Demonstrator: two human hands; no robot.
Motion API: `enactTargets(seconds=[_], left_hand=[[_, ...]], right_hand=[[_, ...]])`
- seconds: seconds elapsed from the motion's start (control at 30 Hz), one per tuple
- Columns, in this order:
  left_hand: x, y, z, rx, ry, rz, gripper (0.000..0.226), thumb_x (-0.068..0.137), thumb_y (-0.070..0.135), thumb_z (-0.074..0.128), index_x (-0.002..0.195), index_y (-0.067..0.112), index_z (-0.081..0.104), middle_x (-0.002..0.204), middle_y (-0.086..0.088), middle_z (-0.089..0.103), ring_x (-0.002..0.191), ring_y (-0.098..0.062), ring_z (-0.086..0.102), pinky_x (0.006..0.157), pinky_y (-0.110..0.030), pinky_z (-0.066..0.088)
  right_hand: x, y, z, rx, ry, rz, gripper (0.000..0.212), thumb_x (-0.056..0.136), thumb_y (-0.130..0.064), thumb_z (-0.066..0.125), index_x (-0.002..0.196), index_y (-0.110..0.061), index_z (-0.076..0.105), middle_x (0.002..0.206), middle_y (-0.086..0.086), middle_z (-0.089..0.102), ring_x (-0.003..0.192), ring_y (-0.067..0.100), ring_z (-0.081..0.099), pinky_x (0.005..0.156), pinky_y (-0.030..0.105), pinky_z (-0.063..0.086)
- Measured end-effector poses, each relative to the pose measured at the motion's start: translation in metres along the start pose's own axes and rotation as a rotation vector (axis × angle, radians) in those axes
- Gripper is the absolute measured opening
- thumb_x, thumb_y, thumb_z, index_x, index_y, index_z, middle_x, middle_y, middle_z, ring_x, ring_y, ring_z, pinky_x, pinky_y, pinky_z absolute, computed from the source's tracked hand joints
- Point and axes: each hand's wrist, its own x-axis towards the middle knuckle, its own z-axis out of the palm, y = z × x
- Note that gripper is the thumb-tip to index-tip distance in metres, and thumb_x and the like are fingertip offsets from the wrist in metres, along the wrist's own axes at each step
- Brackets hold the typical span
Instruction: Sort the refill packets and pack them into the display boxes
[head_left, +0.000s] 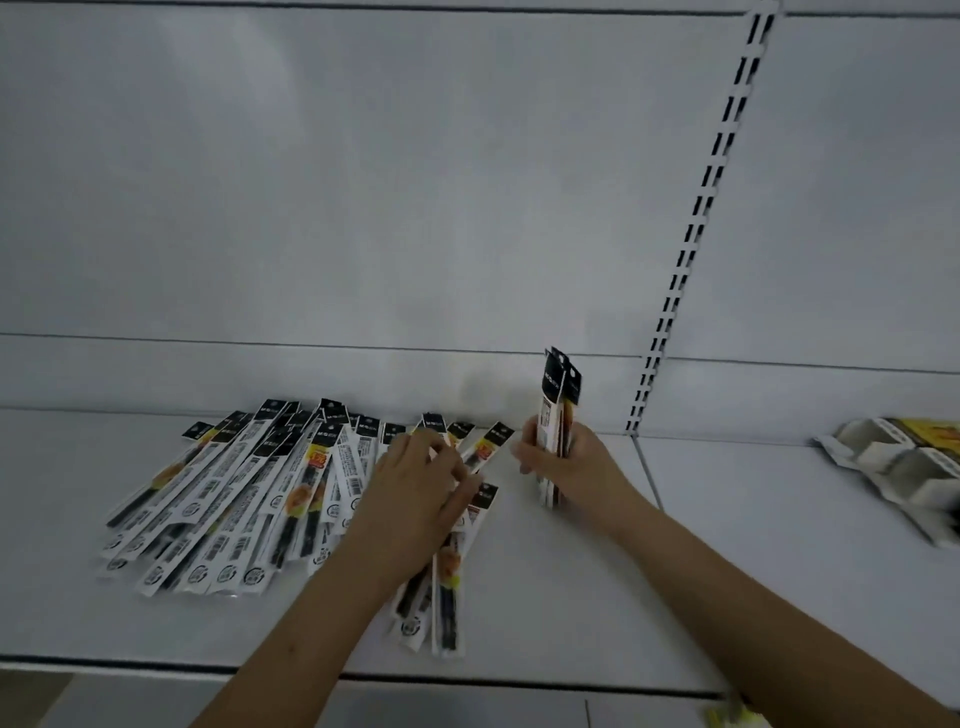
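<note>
Gripping an upright packet bundle (558, 410), the right hand (563, 460) works while the left hand (415, 488) pinches a loose packet (485, 449).

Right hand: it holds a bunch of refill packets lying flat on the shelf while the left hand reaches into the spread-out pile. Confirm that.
Not flat: the head view shows the right hand holding the bunch of packets upright on the shelf. The left hand does reach into the spread-out pile.
</note>
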Motion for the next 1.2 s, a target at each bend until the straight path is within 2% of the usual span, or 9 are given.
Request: enactTargets(seconds=[0.13, 0.23, 0.37, 0.47, 0.53, 0.63, 0.8, 0.97, 1.2], left_hand=[[0.013, 0.020, -0.013, -0.220, 0.046, -0.045, 0.038, 0.089, 0.057, 0.043, 0.102, 0.026, 0.063, 0.107, 0.011, 0.049, 0.105, -0.006, 0.045, 0.090, -0.020, 0.039], [0.026, 0.045, -0.020, -0.483, -0.046, -0.129, 0.037, 0.082, 0.060, 0.061, 0.105, 0.031, 0.060, 0.105, 0.015, 0.049, 0.096, 0.001, 0.051, 0.080, -0.007, 0.040], [0.043, 0.066, -0.015, -0.677, -0.119, -0.354, 0.033, 0.079, 0.054, 0.072, 0.090, 0.024, 0.065, 0.087, 0.009, 0.067, 0.076, -0.002, 0.063, 0.068, -0.022, 0.054], [0.045, 0.072, -0.006, -0.779, -0.104, -0.450, 0.014, 0.081, 0.036, 0.077, 0.083, 0.024, 0.071, 0.077, 0.008, 0.073, 0.075, -0.002, 0.070, 0.069, -0.021, 0.057], [0.045, 0.075, -0.004, -0.792, -0.117, -0.440, 0.014, 0.085, 0.022, 0.072, 0.072, 0.025, 0.068, 0.064, 0.008, 0.069, 0.061, -0.001, 0.066, 0.061, -0.025, 0.055], [0.044, 0.072, -0.005, -0.870, -0.153, -0.488, 0.018, 0.089, 0.010, 0.064, 0.072, 0.015, 0.065, 0.051, 0.004, 0.060, 0.042, -0.008, 0.054, 0.049, -0.026, 0.046], [0.035, 0.074, -0.005, -1.110, -0.189, -0.671, 0.007, 0.092, 0.013, 0.067, 0.086, 0.009, 0.067, 0.076, -0.019, 0.071, 0.056, -0.020, 0.066, 0.061, -0.037, 0.062], [0.038, 0.110, 0.004, -1.254, -0.151, -0.632, 0.005, 0.092, 0.005, 0.065, 0.087, 0.003, 0.064, 0.078, -0.018, 0.069, 0.057, -0.020, 0.067, 0.056, -0.034, 0.062], [0.053, 0.200, 0.045, -1.459, -0.262, -0.634, 0.002, 0.091, 0.006, 0.066, 0.090, 0.004, 0.066, 0.086, -0.021, 0.073, 0.069, -0.027, 0.073, 0.065, -0.035, 0.063]], right_hand=[[-0.007, 0.011, 0.002, -0.156, -0.036, 0.038, 0.026, 0.089, -0.023, 0.070, 0.072, -0.020, 0.051, 0.059, -0.011, 0.050, 0.052, 0.001, 0.043, 0.054, 0.014, 0.035], [-0.014, 0.010, 0.006, -0.217, -0.008, -0.004, 0.027, 0.091, -0.013, 0.064, 0.076, -0.033, 0.054, 0.063, -0.029, 0.061, 0.061, -0.013, 0.054, 0.060, 0.005, 0.039], [-0.027, 0.015, 0.011, -0.357, 0.030, -0.077, 0.021, 0.093, -0.019, 0.062, 0.107, -0.034, 0.058, 0.088, -0.026, 0.064, 0.081, -0.012, 0.060, 0.071, 0.006, 0.041], [-0.032, 0.016, 0.012, -0.411, -0.001, -0.091, 0.049, 0.093, -0.017, 0.062, 0.138, -0.028, 0.046, 0.099, -0.028, 0.056, 0.085, -0.022, 0.054, 0.075, -0.002, 0.037], [-0.034, 0.017, 0.010, -0.407, -0.002, -0.086, 0.061, 0.089, -0.020, 0.066, 0.142, -0.034, 0.039, 0.104, -0.031, 0.055, 0.092, -0.022, 0.054, 0.079, -0.001, 0.037], [-0.043, 0.022, 0.000, -0.571, -0.027, -0.081, 0.051, 0.085, -0.036, 0.071, 0.129, -0.020, 0.051, 0.114, -0.007, 0.057, 0.103, 0.009, 0.054, 0.084, 0.023, 0.041], [-0.089, 0.043, -0.054, -0.922, -0.076, -0.088, 0.085, 0.084, -0.080, 0.031, 0.148, -0.024, 0.037, 0.153, -0.010, 0.037, 0.139, 0.007, 0.033, 0.115, 0.027, 0.029], [-0.154, 0.054, -0.129, -0.935, 0.080, 0.097, 0.063, 0.094, -0.061, 0.039, 0.147, -0.027, 0.041, 0.155, -0.013, 0.033, 0.141, 0.002, 0.030, 0.114, 0.017, 0.022], [-0.204, 0.065, -0.228, -1.050, 0.292, 0.165, 0.037, 0.097, -0.044, 0.052, 0.130, -0.028, 0.058, 0.134, -0.011, 0.056, 0.118, 0.010, 0.055, 0.094, 0.026, 0.047]])
